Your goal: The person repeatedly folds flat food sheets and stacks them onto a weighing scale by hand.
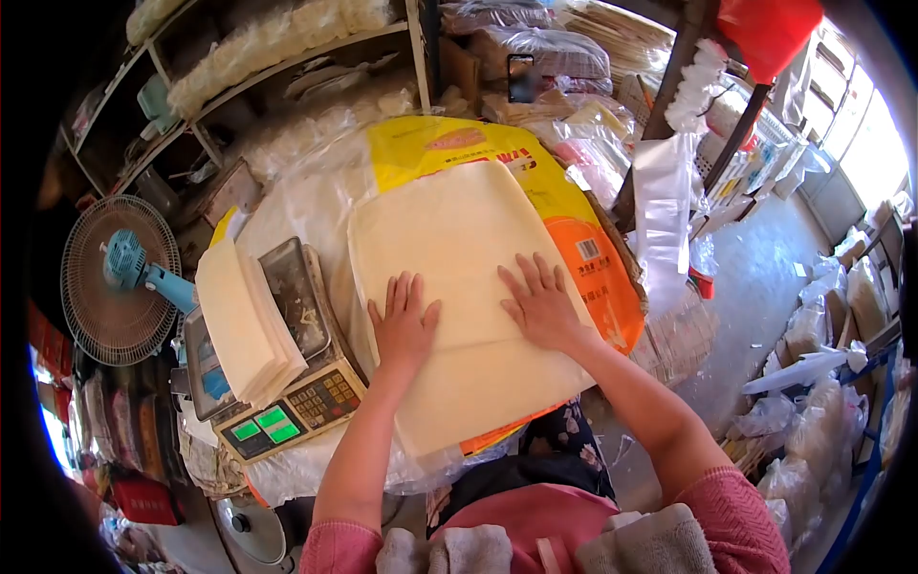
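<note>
Both of my hands rest on a large cream sheet (449, 230) that looks thin and flat; I cannot tell whether it is paper or a food skin. My left hand (404, 323) lies on its left part with the fingers spread. On the right part, my right hand (540, 304) is pressed flat, fingers apart. A crease runs across the sheet near the hands, and its near end reaches toward my lap. Under it is a yellow and orange printed bag (583, 258). To the left, a folded stack of similar cream sheets (239, 320) lies on a digital scale (325, 397) with lit green displays.
A blue fan (124, 263) stands at the left. Behind the table are shelves (296, 62) with pale bundles and a phone (520, 77) held upright. Clear plastic strips (662, 206) hang at the right, near plastic-wrapped packs (813, 421). A pot lid (251, 531) is at lower left.
</note>
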